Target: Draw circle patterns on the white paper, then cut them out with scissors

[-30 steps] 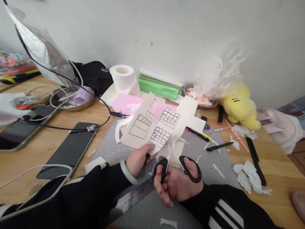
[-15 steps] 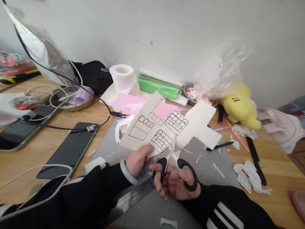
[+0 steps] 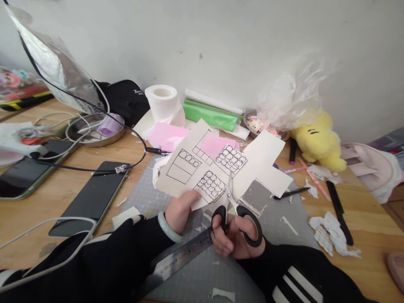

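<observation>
My left hand [image 3: 179,209] pinches the near edge of a cream paper sheet [image 3: 265,162] with black drawn boxes and scalloped patterns, holding it tilted above a grey cutting mat [image 3: 277,227]. My right hand [image 3: 235,240] grips black-handled scissors [image 3: 235,210], fingers through both loops. The blades are nearly closed inside the paper, between the two scalloped patches. A steel ruler [image 3: 178,259] lies on the mat under my wrists.
A phone [image 3: 91,198] and cables lie on the wooden table at left. Toilet roll [image 3: 162,103], green rolls [image 3: 210,115], pink paper [image 3: 166,136], a yellow plush [image 3: 317,141] and a plastic bag sit by the wall. Pens, a black knife [image 3: 339,210] and paper scraps lie at right.
The scissors moved forward into the paper and their blades closed along a cut. The paper shifted slightly, and its right flap now hangs lower over the mat.
</observation>
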A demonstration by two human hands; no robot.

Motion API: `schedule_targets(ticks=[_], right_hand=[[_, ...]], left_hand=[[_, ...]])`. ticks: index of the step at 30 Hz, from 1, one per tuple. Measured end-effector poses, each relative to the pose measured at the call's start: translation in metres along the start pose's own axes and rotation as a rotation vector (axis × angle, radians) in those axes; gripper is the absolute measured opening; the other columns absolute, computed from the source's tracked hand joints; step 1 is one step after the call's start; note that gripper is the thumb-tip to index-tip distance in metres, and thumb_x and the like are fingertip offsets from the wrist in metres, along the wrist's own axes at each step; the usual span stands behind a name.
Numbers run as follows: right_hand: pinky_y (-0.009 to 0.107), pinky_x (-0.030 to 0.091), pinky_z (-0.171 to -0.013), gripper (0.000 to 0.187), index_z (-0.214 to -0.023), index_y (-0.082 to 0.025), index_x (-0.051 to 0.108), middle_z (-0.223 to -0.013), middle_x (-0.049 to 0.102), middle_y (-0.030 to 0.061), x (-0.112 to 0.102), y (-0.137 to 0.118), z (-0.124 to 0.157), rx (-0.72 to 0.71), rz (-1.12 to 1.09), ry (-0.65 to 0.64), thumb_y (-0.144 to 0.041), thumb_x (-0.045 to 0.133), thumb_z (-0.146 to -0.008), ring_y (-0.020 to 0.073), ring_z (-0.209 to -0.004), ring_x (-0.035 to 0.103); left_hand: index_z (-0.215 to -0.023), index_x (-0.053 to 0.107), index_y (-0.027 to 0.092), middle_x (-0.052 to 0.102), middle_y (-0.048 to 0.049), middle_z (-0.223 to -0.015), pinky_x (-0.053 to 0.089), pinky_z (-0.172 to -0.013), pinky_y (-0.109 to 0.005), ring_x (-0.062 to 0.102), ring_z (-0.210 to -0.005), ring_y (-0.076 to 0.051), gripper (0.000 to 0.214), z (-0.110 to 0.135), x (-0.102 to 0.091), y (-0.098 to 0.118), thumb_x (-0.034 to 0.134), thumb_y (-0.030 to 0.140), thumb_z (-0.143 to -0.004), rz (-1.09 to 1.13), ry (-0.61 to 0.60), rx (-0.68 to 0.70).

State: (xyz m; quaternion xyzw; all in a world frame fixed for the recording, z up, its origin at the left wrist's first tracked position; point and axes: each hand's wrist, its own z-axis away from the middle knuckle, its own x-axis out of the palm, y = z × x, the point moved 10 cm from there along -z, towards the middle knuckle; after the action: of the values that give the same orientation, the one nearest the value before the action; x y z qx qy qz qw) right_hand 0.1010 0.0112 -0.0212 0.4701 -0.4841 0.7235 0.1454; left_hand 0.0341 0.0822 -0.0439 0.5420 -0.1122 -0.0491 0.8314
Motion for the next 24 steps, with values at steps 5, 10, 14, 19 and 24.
schedule_targets(ticks=[5, 10, 14, 19, 24], right_hand=[[0.017, 0.028, -0.040, 0.032, -0.080, -0.016, 0.058, -0.042, 0.036, -0.0074, 0.001, -0.001, 0.000, 0.009, 0.001, -0.047, -0.048, 0.054, -0.079, 0.0063, -0.039, 0.029], [0.016, 0.028, -0.040, 0.030, -0.079, -0.016, 0.056, -0.042, 0.035, -0.0077, 0.002, -0.001, 0.000, 0.021, -0.010, -0.061, -0.045, 0.052, -0.082, 0.0058, -0.039, 0.028], [0.016, 0.026, -0.038, 0.029, -0.079, -0.016, 0.056, -0.042, 0.035, -0.0081, 0.001, 0.002, 0.001, 0.060, 0.005, -0.065, -0.044, 0.053, -0.082, 0.0054, -0.038, 0.027], [0.015, 0.025, -0.036, 0.028, -0.078, -0.016, 0.056, -0.040, 0.035, -0.0088, -0.003, 0.007, 0.001, 0.113, -0.002, -0.067, -0.043, 0.054, -0.082, 0.0048, -0.036, 0.026], [0.014, 0.026, -0.034, 0.030, -0.075, -0.015, 0.054, -0.038, 0.036, -0.0093, -0.007, 0.009, -0.001, 0.121, 0.021, -0.017, -0.045, 0.058, -0.079, 0.0038, -0.034, 0.026]], left_hand=[[-0.040, 0.038, 0.019, 0.033, 0.0039, -0.036, 0.022, -0.039, -0.025, 0.028, -0.036, -0.008, 0.029, 0.001, -0.005, 0.010, 0.052, 0.032, -0.062, 0.136, 0.096, 0.119], [-0.046, 0.042, 0.017, 0.035, 0.0052, -0.036, 0.020, -0.039, -0.022, 0.028, -0.034, -0.006, 0.028, 0.002, 0.004, 0.025, 0.054, 0.032, -0.067, 0.241, 0.023, 0.183], [-0.050, 0.041, 0.016, 0.038, 0.0051, -0.039, 0.020, -0.038, -0.020, 0.030, -0.036, -0.005, 0.031, 0.003, 0.002, 0.030, 0.056, 0.034, -0.071, 0.298, 0.043, 0.196], [-0.058, 0.043, 0.017, 0.039, 0.0065, -0.041, 0.023, -0.036, -0.019, 0.031, -0.035, -0.006, 0.028, 0.003, -0.001, 0.031, 0.056, 0.036, -0.073, 0.347, 0.089, 0.217], [-0.068, 0.055, 0.017, 0.054, 0.0014, -0.053, 0.041, -0.050, -0.025, 0.047, -0.048, -0.012, 0.027, 0.009, 0.000, 0.036, 0.058, 0.044, -0.072, 0.239, 0.058, 0.335]])
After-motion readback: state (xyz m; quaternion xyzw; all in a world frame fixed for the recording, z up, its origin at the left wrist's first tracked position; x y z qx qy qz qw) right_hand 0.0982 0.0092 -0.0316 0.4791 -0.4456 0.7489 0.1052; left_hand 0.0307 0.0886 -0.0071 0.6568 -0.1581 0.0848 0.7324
